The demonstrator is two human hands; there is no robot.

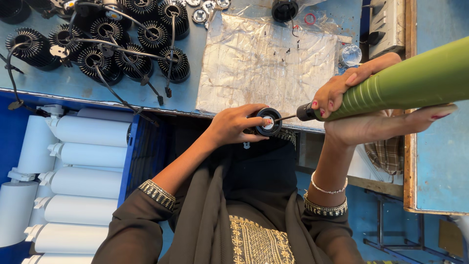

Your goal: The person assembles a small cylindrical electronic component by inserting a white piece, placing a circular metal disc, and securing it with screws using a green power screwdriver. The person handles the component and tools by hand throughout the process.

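My left hand [237,124] grips a small round black lamp part [268,121] with a white centre, held at the table's front edge. My right hand [364,105] is wrapped around a large green electric screwdriver [415,80], which lies almost level. Its thin bit [286,117] points left and touches the centre of the black part. Both wrists show dark sleeves with gold cuffs, and the right wrist wears a thin bracelet.
Several black finned heat sinks with cables [122,44] sit at the table's back left. A crinkled clear plastic sheet [268,58] with small screws covers the blue table [185,88]. White cylindrical lamp housings [83,161] fill a blue crate on my left. A grey box [388,24] stands at the back right.
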